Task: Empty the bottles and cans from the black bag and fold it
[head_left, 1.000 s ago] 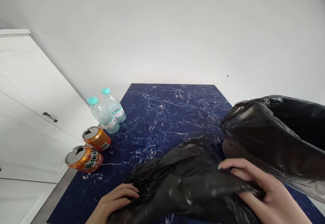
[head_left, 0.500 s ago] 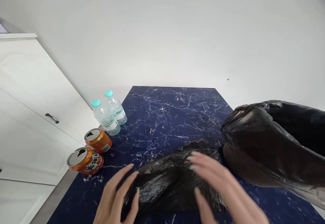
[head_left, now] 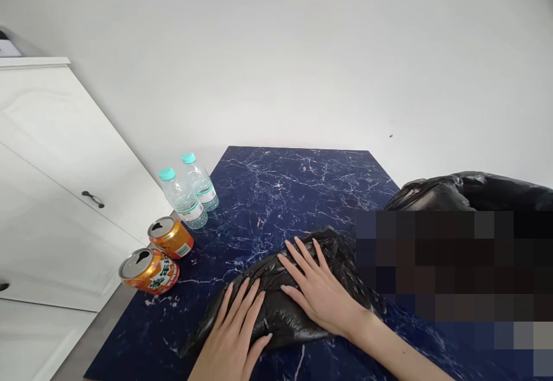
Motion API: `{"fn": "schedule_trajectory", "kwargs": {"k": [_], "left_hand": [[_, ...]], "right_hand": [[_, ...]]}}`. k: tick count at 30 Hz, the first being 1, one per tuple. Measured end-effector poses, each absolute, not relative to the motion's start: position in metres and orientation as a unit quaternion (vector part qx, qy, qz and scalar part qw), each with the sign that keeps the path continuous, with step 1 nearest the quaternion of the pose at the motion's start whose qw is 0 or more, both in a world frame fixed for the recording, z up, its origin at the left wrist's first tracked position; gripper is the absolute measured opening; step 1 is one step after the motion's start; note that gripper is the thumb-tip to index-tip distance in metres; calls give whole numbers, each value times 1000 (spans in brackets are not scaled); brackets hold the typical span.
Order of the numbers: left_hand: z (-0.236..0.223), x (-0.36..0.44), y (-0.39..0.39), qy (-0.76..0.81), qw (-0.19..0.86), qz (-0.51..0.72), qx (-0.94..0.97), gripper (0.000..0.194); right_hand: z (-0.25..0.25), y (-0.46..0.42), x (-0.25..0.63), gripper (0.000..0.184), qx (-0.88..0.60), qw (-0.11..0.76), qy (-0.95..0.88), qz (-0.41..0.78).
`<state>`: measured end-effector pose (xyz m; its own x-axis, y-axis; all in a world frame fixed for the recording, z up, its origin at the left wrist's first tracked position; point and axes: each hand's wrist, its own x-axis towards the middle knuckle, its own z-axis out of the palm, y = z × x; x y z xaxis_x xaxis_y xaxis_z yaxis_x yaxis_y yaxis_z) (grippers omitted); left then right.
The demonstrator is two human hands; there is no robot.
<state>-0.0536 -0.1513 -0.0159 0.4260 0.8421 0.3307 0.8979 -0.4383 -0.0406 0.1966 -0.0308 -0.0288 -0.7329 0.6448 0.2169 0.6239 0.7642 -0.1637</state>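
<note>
A crumpled black plastic bag [head_left: 285, 312] lies on the dark blue marbled tabletop [head_left: 276, 191], close to me. My left hand [head_left: 235, 329] rests on its left part, palm down, fingers spread. Flat on the bag's right part lies my right hand [head_left: 315, 289], fingers also stretched out. Neither hand grips anything. Left of the bag stand two opened orange drink cans, the nearer can [head_left: 151, 271] and the farther can [head_left: 171, 237].
Behind the cans are two clear plastic bottles with turquoise caps, a nearer bottle [head_left: 184, 199] and a farther bottle [head_left: 202, 182]. At right stands a bin lined with a black bag [head_left: 440, 193], mostly pixelated. A white cabinet [head_left: 52, 179] is at left; a pale wall rises behind.
Both hands have come down from just above the black bag and now lie flat on it. My right hand moved left, and the bag looks flatter and shifted slightly leftward.
</note>
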Motion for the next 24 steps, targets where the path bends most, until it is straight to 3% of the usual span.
{"fn": "schedule_trajectory", "kwargs": {"k": [4,11,18,24], "left_hand": [[-14,-65,-157,-515,109,-121,-841,75],[-13,-87,-164,-524,121,-97,-838,75],[-11,-105,-173,-495,121,-86,-856,69],[-4,-108,-182,-506,137,-154,-837,51]], "right_hand": [[-33,-12,198,64,-347,128,-925,88],[-37,5,206,63,-321,135,-931,108],[-32,22,214,58,-302,147,-936,108],[-5,-41,212,55,-305,190,-931,67]]}}
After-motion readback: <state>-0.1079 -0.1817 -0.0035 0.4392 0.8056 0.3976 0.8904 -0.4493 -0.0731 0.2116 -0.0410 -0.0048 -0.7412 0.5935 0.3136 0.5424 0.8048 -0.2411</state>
